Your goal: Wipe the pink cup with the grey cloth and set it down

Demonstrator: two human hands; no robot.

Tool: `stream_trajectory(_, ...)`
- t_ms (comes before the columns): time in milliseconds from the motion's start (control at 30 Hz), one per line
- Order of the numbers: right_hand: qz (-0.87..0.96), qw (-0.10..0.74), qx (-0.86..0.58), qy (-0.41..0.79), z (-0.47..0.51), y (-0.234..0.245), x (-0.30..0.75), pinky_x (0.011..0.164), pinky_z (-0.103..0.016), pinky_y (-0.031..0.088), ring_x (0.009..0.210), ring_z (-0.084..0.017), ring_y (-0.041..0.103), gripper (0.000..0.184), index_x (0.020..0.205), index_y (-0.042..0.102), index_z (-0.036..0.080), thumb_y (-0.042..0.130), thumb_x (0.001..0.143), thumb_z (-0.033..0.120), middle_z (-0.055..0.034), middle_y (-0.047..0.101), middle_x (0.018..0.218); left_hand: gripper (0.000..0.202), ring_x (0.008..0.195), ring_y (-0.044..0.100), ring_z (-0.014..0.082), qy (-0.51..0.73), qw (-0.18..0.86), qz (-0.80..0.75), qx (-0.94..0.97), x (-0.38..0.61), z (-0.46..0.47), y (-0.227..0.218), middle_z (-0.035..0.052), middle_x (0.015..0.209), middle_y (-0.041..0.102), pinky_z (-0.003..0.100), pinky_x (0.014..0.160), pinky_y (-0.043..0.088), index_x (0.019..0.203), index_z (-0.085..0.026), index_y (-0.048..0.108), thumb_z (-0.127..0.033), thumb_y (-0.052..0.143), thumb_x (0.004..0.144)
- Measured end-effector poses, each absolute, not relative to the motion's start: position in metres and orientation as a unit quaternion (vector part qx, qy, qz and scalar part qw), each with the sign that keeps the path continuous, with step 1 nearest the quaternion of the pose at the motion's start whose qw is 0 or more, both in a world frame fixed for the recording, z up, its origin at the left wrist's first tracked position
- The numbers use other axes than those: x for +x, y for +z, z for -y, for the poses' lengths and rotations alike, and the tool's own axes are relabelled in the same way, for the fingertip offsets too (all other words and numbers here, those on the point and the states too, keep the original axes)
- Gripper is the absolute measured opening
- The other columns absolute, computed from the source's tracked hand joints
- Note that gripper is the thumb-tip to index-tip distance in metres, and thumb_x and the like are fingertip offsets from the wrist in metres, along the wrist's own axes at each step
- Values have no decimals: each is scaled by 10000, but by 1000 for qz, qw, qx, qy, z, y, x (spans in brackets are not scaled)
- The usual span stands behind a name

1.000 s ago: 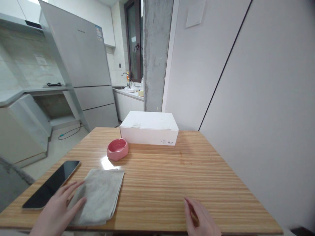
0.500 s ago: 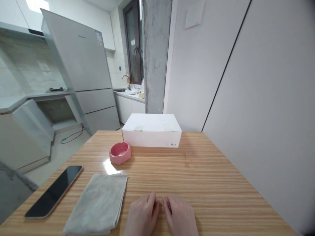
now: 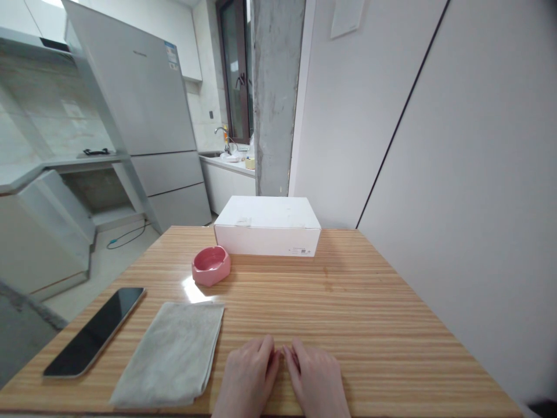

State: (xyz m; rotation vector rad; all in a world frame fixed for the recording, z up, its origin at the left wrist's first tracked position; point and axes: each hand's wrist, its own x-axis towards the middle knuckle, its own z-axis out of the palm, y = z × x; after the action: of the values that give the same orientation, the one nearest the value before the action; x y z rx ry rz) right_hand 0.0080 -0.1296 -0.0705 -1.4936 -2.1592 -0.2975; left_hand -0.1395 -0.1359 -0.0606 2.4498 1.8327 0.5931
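Observation:
My left hand (image 3: 249,371) rests on the wooden table near its front edge, fingers curled in and closed, with nothing seen in it. Beside it my right hand (image 3: 317,374) lies in the same way, closed and holding nothing visible. The thumbs almost meet between the two hands. Just left of my left hand lies a folded grey cloth (image 3: 172,354), not touched by it. Farther off stands a pink faceted bowl (image 3: 211,273), resembling an ashtray. A black-screened smartphone (image 3: 96,334) lies at the table's left side.
A white box (image 3: 267,238) stands at the far edge of the striped wooden table (image 3: 374,325). A white wall (image 3: 470,191) runs along the right. Behind the table are a bare concrete pillar (image 3: 278,98), a tall fridge (image 3: 143,110) and a sink counter (image 3: 228,174).
The camera has tipped slightly down, so everything on the table sits a little higher in the picture. My thumbs have come a little closer together; no object has been moved.

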Motion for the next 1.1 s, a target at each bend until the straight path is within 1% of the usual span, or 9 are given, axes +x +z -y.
stream_trajectory(333,805,264,-528,-66,132,-68,9,500,-257,282,465,-144,586,447,659,482,234,187,989,303,13,606,531,159,632,636,175,173,25,-586,791,-141,134,-59,-16,688,655,262,537,355,750,-232,516,-170,438,874)
stream_trajectory(767,805,244,-536,-71,131,-71,9,496,-267,279,467,-152,593,466,669,514,233,181,988,302,4,610,529,159,631,641,180,174,24,-584,793,-140,134,-58,-13,690,659,267,534,363,742,-228,512,-167,441,870)
stream_trajectory(867,805,246,-534,-75,131,-71,9,496,-272,285,467,-163,597,467,673,519,237,181,987,303,6,610,527,159,635,642,180,175,29,-583,793,-140,134,-58,-11,699,662,267,538,365,746,-228,516,-162,441,870)
stream_trajectory(1100,806,258,-528,-73,131,-68,9,496,-261,291,469,-146,598,451,674,520,230,203,988,296,5,615,532,169,627,634,179,179,28,-582,792,-140,135,-60,-13,689,652,266,538,359,739,-230,512,-172,436,878)
